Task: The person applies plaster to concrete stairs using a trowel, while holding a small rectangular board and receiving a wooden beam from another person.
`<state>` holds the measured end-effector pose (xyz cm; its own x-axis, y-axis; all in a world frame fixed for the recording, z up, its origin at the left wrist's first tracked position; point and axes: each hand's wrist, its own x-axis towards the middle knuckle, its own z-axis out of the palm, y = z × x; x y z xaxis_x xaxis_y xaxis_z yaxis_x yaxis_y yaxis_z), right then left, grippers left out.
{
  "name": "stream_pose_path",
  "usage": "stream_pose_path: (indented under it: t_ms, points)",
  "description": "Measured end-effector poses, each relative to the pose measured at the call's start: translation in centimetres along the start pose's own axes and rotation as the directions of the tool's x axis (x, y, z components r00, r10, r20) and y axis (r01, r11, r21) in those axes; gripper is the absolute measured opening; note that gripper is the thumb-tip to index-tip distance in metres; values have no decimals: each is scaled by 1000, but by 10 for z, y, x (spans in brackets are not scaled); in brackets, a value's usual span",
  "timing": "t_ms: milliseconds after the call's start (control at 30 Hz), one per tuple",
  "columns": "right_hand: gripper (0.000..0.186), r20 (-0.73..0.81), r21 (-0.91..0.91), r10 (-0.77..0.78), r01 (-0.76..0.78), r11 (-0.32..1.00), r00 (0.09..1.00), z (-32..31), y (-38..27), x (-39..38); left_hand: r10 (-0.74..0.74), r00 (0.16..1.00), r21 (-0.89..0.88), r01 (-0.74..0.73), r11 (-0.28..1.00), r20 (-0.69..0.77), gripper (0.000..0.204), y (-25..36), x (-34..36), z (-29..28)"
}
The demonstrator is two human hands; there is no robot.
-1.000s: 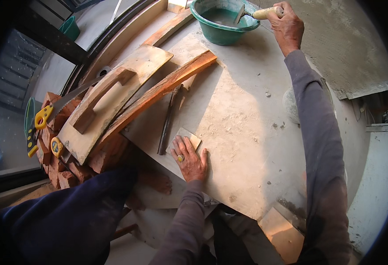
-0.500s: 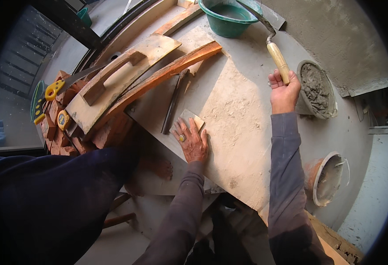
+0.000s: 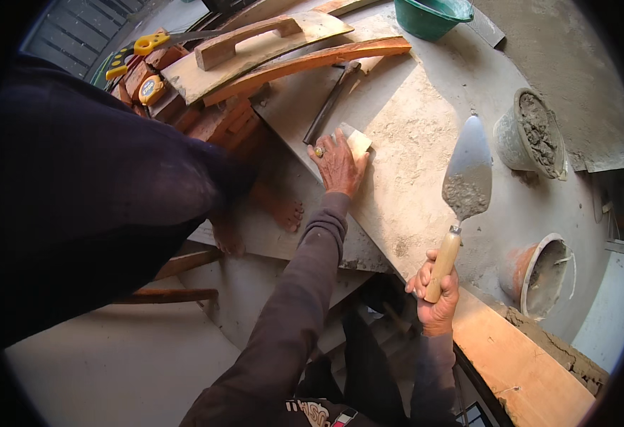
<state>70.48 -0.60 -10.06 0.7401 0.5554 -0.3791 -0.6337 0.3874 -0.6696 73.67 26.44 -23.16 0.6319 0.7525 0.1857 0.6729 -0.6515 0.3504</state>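
My right hand (image 3: 436, 295) grips the wooden handle of a pointed trowel (image 3: 468, 171), its blade directed away from me with a small patch of wet grey mortar near the handle end. Over a small pale tile piece (image 3: 358, 142) lies my left hand (image 3: 339, 167), a ring on one finger. Its fingers are spread and slightly bent across the piece, partly covering it. Beneath is a dusty, sunlit slab surface (image 3: 411, 128). A hammer (image 3: 333, 103) with a dark handle lies just beyond my left hand.
At right stand a bucket of mortar (image 3: 516, 142) and a second bucket (image 3: 525, 274). A green basin (image 3: 429, 20) is at the back. At upper left, a wooden float (image 3: 255, 53), a curved wood strip (image 3: 312, 62), a handsaw (image 3: 148, 44) and a tape measure (image 3: 151, 90) lie by bricks.
My right hand has come nearer to me with the trowel, whose blade now shows mortar on it. The whole view has shifted. My left hand stays on the tile piece.
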Motion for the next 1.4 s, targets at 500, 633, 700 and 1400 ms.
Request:
stream_pose_path:
  t_ms: [500,633,700,1400]
  points:
    - [22,-298,-604,291,-416,679,909,-81,28,-151,-61,458,-453,834,-316,887,69,-142,-362,-149]
    - [26,-205,-905,132,-239,351,970,-125,36,-226,-178,283,-326,898,-295,942,66,-198,-452,-198]
    - [28,-231,-928,117,-255,272,966,-140,35,-272,-258,226,-288,929,-234,939,65,-224,-490,-218]
    - [26,-831,-556,31,-831,-34,555,-274,102,-517,-518,227,-255,967,17,825,92,-314,-610,-255]
